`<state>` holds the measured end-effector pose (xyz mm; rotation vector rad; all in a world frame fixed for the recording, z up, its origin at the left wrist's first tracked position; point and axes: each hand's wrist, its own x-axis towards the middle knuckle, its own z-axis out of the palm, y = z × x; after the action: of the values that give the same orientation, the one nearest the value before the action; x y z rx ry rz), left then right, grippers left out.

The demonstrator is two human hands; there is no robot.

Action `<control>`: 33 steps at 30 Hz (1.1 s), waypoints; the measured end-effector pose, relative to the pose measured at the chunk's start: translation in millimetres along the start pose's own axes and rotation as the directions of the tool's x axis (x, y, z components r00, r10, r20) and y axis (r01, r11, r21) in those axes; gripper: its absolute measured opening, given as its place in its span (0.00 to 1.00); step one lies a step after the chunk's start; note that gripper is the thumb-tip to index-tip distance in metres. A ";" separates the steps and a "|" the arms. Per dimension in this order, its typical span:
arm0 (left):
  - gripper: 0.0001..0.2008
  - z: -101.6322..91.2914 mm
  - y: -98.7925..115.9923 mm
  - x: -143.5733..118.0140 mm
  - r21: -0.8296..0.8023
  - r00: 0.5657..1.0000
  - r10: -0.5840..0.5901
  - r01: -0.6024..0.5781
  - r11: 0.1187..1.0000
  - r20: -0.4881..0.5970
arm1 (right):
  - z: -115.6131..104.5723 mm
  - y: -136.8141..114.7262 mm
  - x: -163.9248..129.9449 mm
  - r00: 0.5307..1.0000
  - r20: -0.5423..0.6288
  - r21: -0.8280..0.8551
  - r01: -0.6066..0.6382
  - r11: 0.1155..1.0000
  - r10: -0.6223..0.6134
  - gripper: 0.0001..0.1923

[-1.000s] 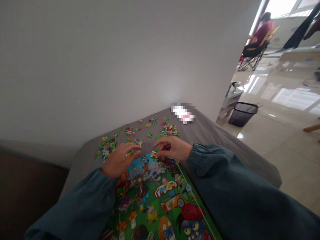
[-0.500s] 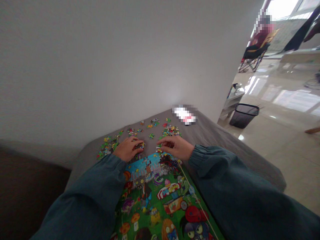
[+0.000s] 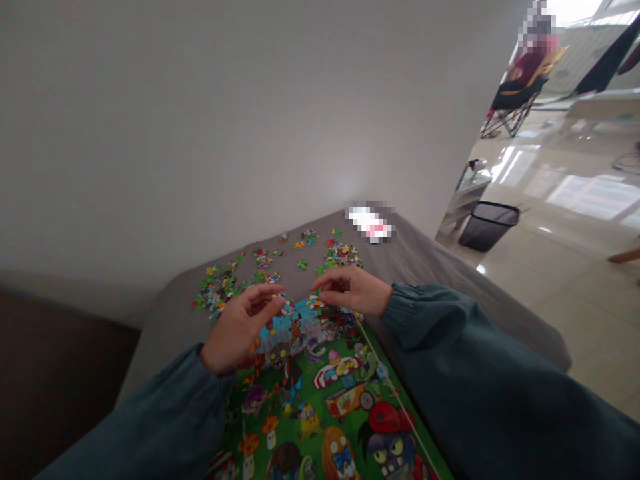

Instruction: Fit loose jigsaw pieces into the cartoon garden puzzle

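Note:
A partly assembled jigsaw puzzle (image 3: 295, 413) with cartoon characters on green lies in front of me, its blue upper edge uneven. My left hand (image 3: 243, 327) is above the puzzle's upper left, thumb and fingers closed on a small puzzle piece (image 3: 287, 307). My right hand (image 3: 357, 290) hovers at the upper right edge with fingertips pinched together. A whitish and yellow puzzle piece (image 3: 315, 302) shows at those fingertips; its lower side meets the puzzle, and whether they are joined I cannot tell.
Loose pieces (image 3: 220, 283) are scattered left, with another heap (image 3: 343, 255) beyond my right hand. A blurred bright phone-like object (image 3: 370, 223) lies on the grey cloth (image 3: 440, 287) by the wall. Right, on the floor, stand a mesh bin (image 3: 489, 227) and, farther off, a seated person (image 3: 530, 63).
My left hand has come from the loose pieces toward me and over the puzzle's upper edge, carrying a piece. The right hand stays nearly in place.

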<state>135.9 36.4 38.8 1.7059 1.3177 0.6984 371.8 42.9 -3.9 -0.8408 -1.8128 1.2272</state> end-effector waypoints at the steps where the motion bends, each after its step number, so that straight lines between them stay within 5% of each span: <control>1: 0.21 4.6 1.2 -10.7 -0.072 0.998 -0.056 0.054 0.996 -0.017 | 3.5 -3.6 -1.8 1.000 0.015 0.026 -0.004 1.000 0.004 0.11; 7: 0.18 24.9 -4.9 -48.0 -0.473 0.967 -0.253 0.236 0.849 0.029 | 25.4 -19.4 -12.7 0.991 0.133 0.061 -0.041 0.997 0.032 0.12; 19: 0.22 25.6 -17.2 -58.7 -0.510 0.943 -0.303 0.328 0.795 0.136 | 37.0 -25.7 -14.9 0.994 0.104 0.046 -0.043 0.998 0.038 0.12; 33: 0.27 22.6 -18.3 -63.9 -0.567 0.960 -0.230 0.280 0.775 0.161 | 47.0 -17.9 -14.5 0.992 0.087 0.100 -0.103 0.990 0.094 0.14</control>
<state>127.3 -29.5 16.1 1.0187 1.0940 0.7644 336.1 4.8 -1.5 -0.8403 -1.7728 1.4252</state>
